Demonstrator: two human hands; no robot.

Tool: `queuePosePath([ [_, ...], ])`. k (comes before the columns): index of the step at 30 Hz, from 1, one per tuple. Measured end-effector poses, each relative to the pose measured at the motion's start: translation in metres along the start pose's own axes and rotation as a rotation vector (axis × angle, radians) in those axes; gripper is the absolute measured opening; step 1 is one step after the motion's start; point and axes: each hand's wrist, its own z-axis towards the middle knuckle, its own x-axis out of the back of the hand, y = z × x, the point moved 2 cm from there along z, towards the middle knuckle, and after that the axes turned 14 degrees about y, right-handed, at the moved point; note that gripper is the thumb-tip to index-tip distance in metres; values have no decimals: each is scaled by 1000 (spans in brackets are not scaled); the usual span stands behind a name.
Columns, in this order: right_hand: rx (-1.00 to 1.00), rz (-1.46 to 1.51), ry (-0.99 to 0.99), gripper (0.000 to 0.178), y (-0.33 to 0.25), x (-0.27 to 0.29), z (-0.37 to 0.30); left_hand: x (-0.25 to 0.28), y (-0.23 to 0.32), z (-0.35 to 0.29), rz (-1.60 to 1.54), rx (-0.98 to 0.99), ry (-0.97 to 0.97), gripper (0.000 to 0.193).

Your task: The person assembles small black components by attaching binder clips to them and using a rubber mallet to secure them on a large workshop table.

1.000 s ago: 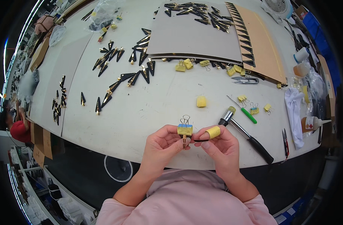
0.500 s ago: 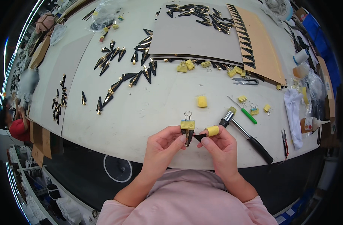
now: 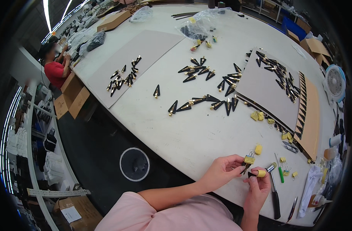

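Above the near edge of the table, my left hand [image 3: 222, 174] pinches a black and gold pointed hair clip [image 3: 245, 168]. A binder clip wrapped in yellow tape [image 3: 249, 159] is clamped over its wide end, wire handles up. Close beside it, my right hand [image 3: 257, 188] holds a small black triangular piece [image 3: 251, 174] between thumb and fingers. A yellow wrap [image 3: 261, 173] goes round a finger of that hand. The two held pieces are near each other; whether they touch I cannot tell. A loose yellow-taped block [image 3: 258, 149] lies just beyond my hands.
A hammer [image 3: 275, 202], a green-handled awl [image 3: 278, 171] and thread snips [image 3: 290, 146] lie to the right. Many black clips [image 3: 195, 70] are scattered beyond. A grey board [image 3: 256, 82] carries more, beside a brown board [image 3: 310, 115]. A person in red [image 3: 54, 70] sits far left.
The view has swung left, so my hands and the table items appear further right and the person in red shows more fully. Both hands keep their hold.
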Motion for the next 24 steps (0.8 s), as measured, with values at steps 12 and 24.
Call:
queuePosePath([
  [12, -14, 7, 34, 18, 7, -3, -5, 3, 8, -1, -25, 118, -95, 30],
  [24, -57, 85, 41, 15, 7, 2, 0, -3, 12, 2, -9, 100, -87, 32],
])
